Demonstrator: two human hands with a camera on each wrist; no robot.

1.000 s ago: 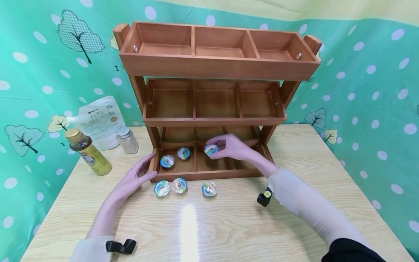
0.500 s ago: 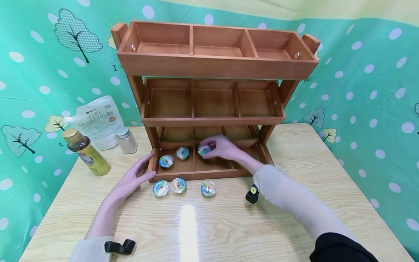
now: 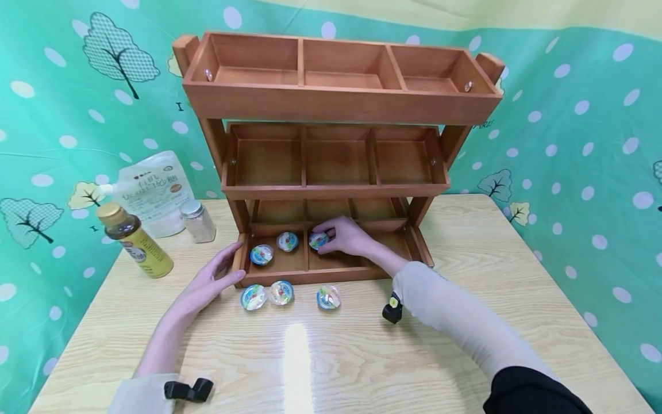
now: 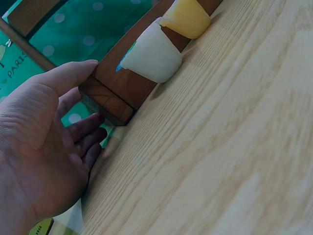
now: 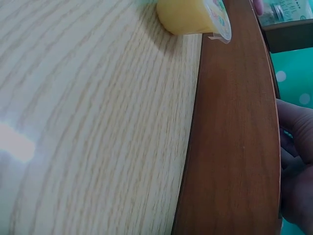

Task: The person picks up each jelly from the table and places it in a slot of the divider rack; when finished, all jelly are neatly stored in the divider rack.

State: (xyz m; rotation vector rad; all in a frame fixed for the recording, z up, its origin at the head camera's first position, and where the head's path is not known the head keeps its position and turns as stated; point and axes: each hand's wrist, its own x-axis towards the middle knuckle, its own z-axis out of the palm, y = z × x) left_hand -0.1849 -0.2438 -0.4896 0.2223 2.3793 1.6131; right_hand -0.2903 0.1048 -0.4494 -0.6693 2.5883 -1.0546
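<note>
In the head view, my right hand [image 3: 347, 236] pinches a small jelly cup [image 3: 317, 240] with a printed lid. It is inside the middle compartment of the bottom tray, close to the left divider. Two more jelly cups, one at the front [image 3: 261, 255] and one farther back [image 3: 287, 241], sit in the left compartment. My left hand [image 3: 214, 276] holds the left end of the brown wooden rack [image 3: 336, 278], thumb at the tray's front corner. Before the tray, a white cup [image 4: 154, 56] and a yellow cup [image 4: 188, 18] stand side by side; another yellow cup [image 5: 188, 15] is farther right.
Two upper tiers, the top tray [image 3: 341, 103] and the middle tray [image 3: 338, 191], overhang the bottom one. At left stand a yellow-labelled bottle [image 3: 138, 247], a silver-lidded jar [image 3: 198, 223] and a white pouch [image 3: 155, 192]. A green patterned cloth [image 3: 569, 144] hangs behind.
My right hand has carried the jelly cup leftward, to beside the left divider of the middle compartment. The left hand keeps its place on the rack; the head view has shifted slightly.
</note>
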